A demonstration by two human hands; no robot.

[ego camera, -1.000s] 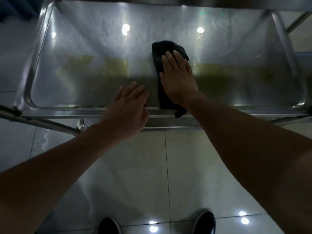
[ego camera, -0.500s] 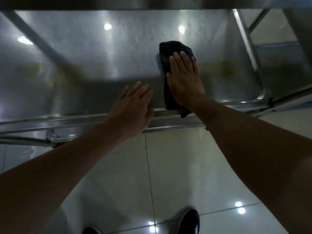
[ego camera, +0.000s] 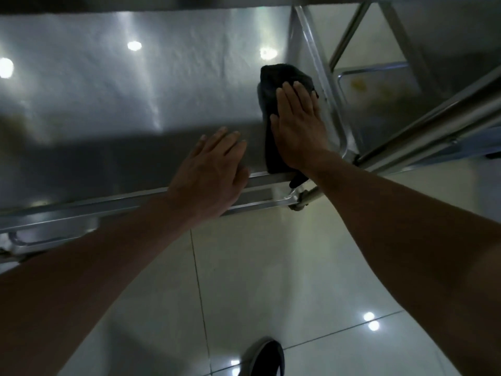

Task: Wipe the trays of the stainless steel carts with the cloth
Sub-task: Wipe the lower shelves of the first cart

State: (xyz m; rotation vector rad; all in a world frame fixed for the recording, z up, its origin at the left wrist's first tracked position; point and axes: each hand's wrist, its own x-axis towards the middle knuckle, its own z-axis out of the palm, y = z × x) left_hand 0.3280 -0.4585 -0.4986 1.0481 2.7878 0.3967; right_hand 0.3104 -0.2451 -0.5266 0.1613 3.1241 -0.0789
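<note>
A stainless steel cart tray (ego camera: 122,99) fills the upper part of the head view. A dark cloth (ego camera: 273,82) lies flat on the tray near its right end, one corner hanging over the front rim. My right hand (ego camera: 298,126) presses on the cloth with straight fingers. My left hand (ego camera: 214,169) rests flat on the tray's front rim, just left of the cloth, fingers straight and holding nothing.
A second steel cart tray (ego camera: 379,85) with yellowish stains stands to the right, behind slanted steel tubes (ego camera: 433,126). A cart leg joint (ego camera: 298,202) sits under the front right corner. Glossy white floor tiles (ego camera: 271,267) lie below, with my shoe (ego camera: 267,359) at the bottom.
My right hand has slid the cloth rightward along the tray, from its middle to near its right end. My left hand followed along the front rim, and the view swung right.
</note>
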